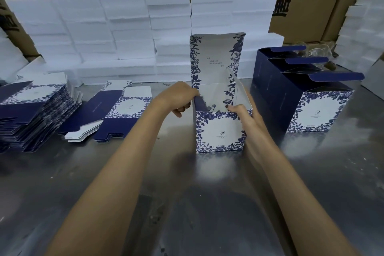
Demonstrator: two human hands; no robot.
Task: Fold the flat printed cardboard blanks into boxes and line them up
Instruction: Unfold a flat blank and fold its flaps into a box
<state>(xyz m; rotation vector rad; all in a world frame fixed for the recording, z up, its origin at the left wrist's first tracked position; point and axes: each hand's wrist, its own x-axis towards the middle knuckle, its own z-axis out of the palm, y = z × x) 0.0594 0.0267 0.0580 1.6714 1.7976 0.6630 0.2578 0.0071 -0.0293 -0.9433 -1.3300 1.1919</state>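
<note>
Behind both hands, brown cartons bear black Chinese characters.

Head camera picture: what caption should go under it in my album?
Two hands hold an open box on the table, flat blanks left, finished boxes right.

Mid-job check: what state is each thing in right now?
Box in hand: erected, upright, lid open.
Left hand: grips box's left wall.
Right hand: grips box's right front corner.
Finished boxes: lined up, lids open.
Blank stack: flat, unfolded.
</note>
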